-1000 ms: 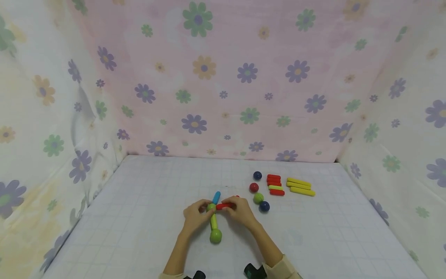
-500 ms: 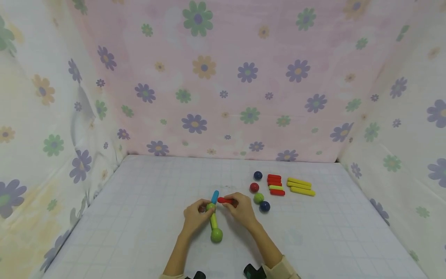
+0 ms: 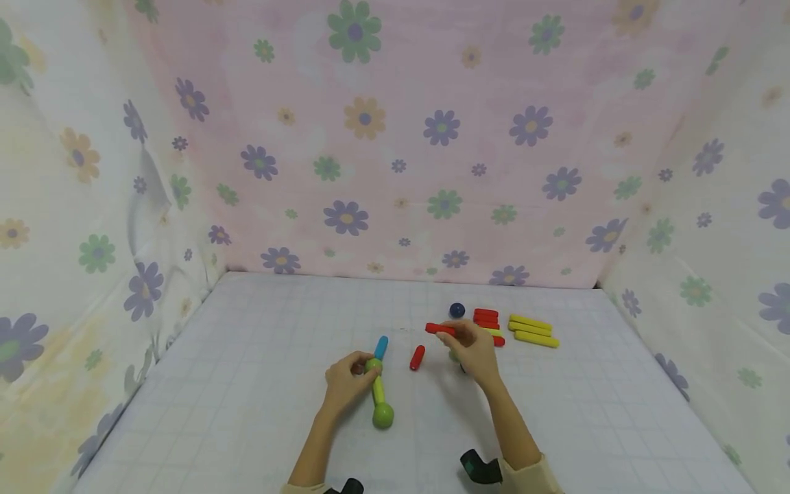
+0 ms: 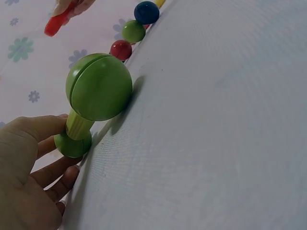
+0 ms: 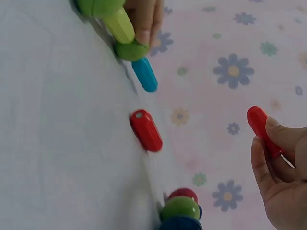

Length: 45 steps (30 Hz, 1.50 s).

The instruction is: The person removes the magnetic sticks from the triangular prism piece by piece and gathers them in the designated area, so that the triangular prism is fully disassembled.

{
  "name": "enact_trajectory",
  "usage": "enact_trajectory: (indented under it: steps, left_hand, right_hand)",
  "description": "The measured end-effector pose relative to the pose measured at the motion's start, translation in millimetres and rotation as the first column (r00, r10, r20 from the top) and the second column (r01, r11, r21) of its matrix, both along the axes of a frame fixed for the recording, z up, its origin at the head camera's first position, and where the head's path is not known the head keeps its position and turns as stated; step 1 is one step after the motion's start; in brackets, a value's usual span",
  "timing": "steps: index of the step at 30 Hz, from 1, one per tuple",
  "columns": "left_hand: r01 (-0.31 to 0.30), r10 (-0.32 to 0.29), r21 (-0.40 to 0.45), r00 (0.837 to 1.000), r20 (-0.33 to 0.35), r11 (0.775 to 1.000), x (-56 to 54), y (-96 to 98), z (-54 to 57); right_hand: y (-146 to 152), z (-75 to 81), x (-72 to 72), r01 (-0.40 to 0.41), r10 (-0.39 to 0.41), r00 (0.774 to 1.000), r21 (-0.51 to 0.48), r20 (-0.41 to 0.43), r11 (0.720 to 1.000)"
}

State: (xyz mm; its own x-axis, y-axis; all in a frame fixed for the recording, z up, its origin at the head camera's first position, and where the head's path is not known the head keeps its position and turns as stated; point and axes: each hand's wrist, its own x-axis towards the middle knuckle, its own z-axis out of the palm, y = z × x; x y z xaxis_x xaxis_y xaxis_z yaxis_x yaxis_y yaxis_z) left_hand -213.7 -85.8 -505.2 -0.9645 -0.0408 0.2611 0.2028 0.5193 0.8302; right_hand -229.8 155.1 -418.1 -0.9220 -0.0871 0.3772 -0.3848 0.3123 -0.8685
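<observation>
My left hand (image 3: 347, 384) grips the far green ball (image 3: 372, 366) of a joined toy piece on the table. From that ball a yellow-green stick (image 3: 378, 392) runs toward me to a larger-looking green ball (image 3: 382, 416), which has a groove in the left wrist view. A blue stick (image 3: 381, 347) points away on the far side. Raised to the right, my right hand (image 3: 475, 350) pinches a short red stick (image 5: 261, 123) between thumb and fingers. Another red stick (image 3: 417, 357) lies loose on the table between the hands.
Beyond my right hand stand a dark blue ball (image 3: 457, 310), short red sticks (image 3: 486, 318) and longer yellow sticks (image 3: 533, 331). The left wrist view shows a red ball (image 4: 121, 50), a green ball (image 4: 134, 31) and another blue ball (image 4: 147, 13) in a row. Flowered cloth walls surround the table.
My right hand has drawn a red stick away from the held green ball and moved right and up. A loose red stick now shows on the table. My left hand keeps its grip.
</observation>
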Motion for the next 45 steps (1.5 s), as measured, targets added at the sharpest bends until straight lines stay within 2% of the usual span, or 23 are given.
enact_trajectory:
  steps: [4, 6, 9, 13, 17, 23, 29, 38, 45]
  left_hand:
    - [0.005, -0.005, -0.002, 1.0, -0.003, 1.0, -0.3, -0.2, -0.9]
    - [0.002, -0.002, -0.005, 1.0, 0.008, 1.0, -0.6, 0.0, -2.0]
    - [0.002, -0.002, -0.007, 1.0, 0.019, 1.0, -0.3, -0.1, -2.9]
    - [0.0, 0.0, -0.006, 1.0, 0.021, 1.0, 0.8, -0.2, -1.9]
    - [-0.006, 0.006, -0.005, 0.999, 0.033, 1.0, 1.0, 0.2, 0.7]
    - [-0.012, 0.012, 0.0, 0.998, 0.065, 1.0, 0.4, 0.6, 3.7]
    - [-0.011, 0.011, -0.003, 0.999, 0.046, 1.0, 0.2, 1.3, 2.2]
    - [-0.004, 0.004, 0.011, 0.999, 0.049, 1.0, -0.6, 1.8, 2.9]
    - [-0.003, 0.003, 0.004, 0.999, 0.037, 1.0, -0.8, 1.3, -0.5]
  right_hand:
    - [36, -11.8, -13.2, 0.046, -0.038, 0.995, -0.094, 0.092, 0.994]
    - [55, -21.1, -19.2, 0.091, -0.074, 0.986, -0.108, 0.152, 0.99]
    - [81, -32.2, -23.3, 0.136, -0.122, 0.963, -0.042, 0.239, 0.99]
    - [106, -44.6, -26.0, 0.148, -0.158, 0.94, 0.057, 0.303, 0.987]
    - [121, -54.7, -29.4, 0.169, -0.182, 0.917, 0.067, 0.355, 0.983]
    - [130, -66.8, -34.3, 0.181, -0.222, 0.881, 0.135, 0.418, 0.974]
    - [128, -76.6, -37.2, 0.18, -0.265, 0.849, 0.22, 0.458, 0.959]
    - [128, -75.4, -40.8, 0.168, -0.271, 0.863, 0.264, 0.427, 0.95]
    - [125, -76.9, -41.6, 0.19, -0.287, 0.849, 0.251, 0.443, 0.949]
